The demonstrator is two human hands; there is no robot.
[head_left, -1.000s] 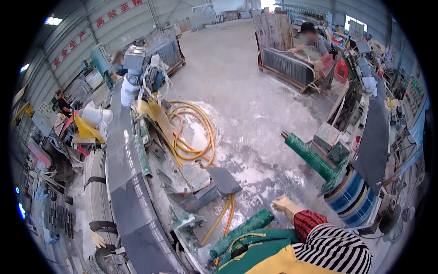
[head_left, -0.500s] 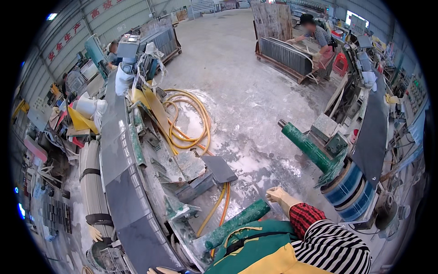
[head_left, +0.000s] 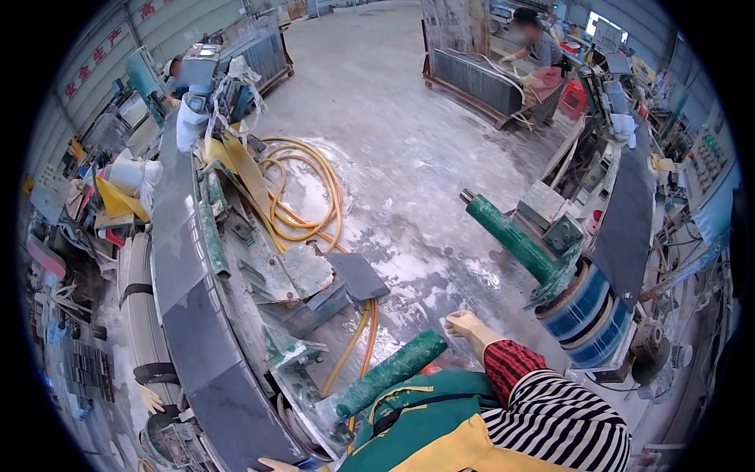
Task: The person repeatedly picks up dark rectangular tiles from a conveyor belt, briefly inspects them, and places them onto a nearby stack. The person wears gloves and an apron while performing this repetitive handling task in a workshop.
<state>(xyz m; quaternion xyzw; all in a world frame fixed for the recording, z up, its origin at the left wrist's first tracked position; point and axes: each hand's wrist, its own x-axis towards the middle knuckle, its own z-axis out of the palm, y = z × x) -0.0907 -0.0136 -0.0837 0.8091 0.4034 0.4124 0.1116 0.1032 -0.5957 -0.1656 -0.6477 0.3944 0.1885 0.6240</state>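
My right hand (head_left: pixel 470 327), in a cream glove with a red checked cuff, hangs in the air just right of a green metal roller (head_left: pixel 393 373). Its fingers are loosely bent, with nothing visible in them. Only some fingers of my left hand (head_left: pixel 277 466) come in at the lower edge, stretched out beside the near end of a conveyor belt. Dark grey slabs (head_left: pixel 240 409) lie along that belt. I cannot tell whether the left hand touches them; its palm is out of view.
A grey slab piece (head_left: pixel 358 275) rests on the machine frame beside coiled yellow hoses (head_left: pixel 334 185). Right stands another machine with a green shaft (head_left: pixel 511 240) and blue roller (head_left: pixel 578 307). A pale glove (head_left: pixel 149 399) is near a strapped strip bundle (head_left: pixel 141 315). A co-worker (head_left: pixel 539 67) bends over stacked slabs.
The whole view has shifted, so the machines and floor sit a little further left and higher. My right hand stays near the roller, its pose much the same.
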